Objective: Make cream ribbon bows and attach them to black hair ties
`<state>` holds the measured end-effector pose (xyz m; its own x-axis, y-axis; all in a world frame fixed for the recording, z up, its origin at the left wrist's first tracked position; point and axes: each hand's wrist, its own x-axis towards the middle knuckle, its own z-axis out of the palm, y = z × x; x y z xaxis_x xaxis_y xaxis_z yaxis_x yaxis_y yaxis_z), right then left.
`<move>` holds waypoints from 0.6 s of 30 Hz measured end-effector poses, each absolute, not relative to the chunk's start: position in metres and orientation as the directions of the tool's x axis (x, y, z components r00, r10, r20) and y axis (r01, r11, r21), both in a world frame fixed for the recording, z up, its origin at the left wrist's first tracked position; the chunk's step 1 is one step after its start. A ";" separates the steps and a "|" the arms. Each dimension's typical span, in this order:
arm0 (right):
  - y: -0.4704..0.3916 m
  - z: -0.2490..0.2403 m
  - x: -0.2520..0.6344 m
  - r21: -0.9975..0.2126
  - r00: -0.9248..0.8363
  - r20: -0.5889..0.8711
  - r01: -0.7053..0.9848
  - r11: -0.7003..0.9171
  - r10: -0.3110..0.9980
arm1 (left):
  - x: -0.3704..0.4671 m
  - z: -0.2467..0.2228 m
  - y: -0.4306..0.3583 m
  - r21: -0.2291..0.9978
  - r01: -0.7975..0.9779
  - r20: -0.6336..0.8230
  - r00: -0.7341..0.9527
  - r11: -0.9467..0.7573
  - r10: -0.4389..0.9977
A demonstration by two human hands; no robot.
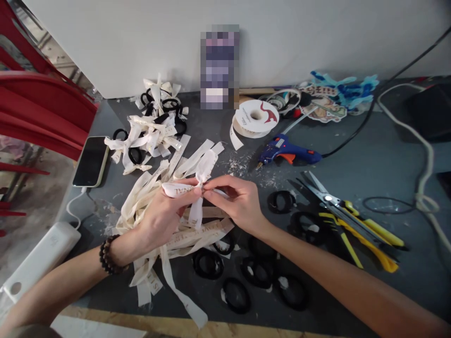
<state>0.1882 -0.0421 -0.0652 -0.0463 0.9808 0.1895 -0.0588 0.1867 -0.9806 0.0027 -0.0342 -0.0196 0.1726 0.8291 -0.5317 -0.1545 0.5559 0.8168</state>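
Note:
Both hands meet above the middle of the table on a white ribbon bow [205, 165] with gold print, its loops and tails spreading outward. My left hand [165, 211], a dark bead bracelet at its wrist, pinches the bow near its knot. From the other side, the thumb and fingertips of my right hand [239, 199] are closed at the same knot. Beneath them lies a heap of cut cream ribbon strips [141, 206]. Several black hair ties [237, 295] lie in front and to the right, some with small white pieces on them.
Finished-looking bows on hair ties [151, 134] are piled at back left, near a phone [90, 162] and white power bank [42, 258]. A ribbon spool [256, 117], blue glue gun [287, 151] and yellow-handled scissors [352, 211] lie to the right. A dark cord [362, 122] crosses there.

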 end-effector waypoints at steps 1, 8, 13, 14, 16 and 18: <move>-0.042 -0.066 0.188 -0.978 -0.055 0.202 -0.059 0.198 0.978 | 0.003 -0.019 -0.033 0.812 -0.169 -0.538 0.153 0.559 0.829; -0.042 -0.071 0.187 -0.984 -0.065 0.171 -0.058 0.167 0.983 | 0.006 -0.013 -0.030 0.828 -0.205 -0.518 0.077 0.522 0.852; -0.039 -0.070 0.186 -0.986 -0.055 0.099 -0.140 0.090 0.994 | 0.008 -0.011 -0.031 0.840 -0.295 -0.450 0.090 0.455 0.888; -0.039 -0.070 0.187 -0.984 -0.037 0.092 -0.155 0.086 0.995 | 0.009 -0.010 -0.031 0.837 -0.313 -0.447 0.081 0.449 0.891; -0.039 -0.070 0.187 -0.981 0.016 0.099 -0.165 0.100 0.995 | 0.010 -0.009 -0.030 0.833 -0.328 -0.452 0.060 0.445 0.890; -0.039 -0.070 0.188 -0.978 0.046 0.126 -0.162 0.132 0.991 | 0.009 -0.008 -0.029 0.816 -0.325 -0.484 0.069 0.478 0.873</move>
<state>0.1882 -0.0392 -0.0701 0.0465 0.9909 0.1262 -0.1623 0.1321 -0.9779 0.0092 -0.0291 -0.0076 0.0685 0.8726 -0.4835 -0.3248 0.4778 0.8162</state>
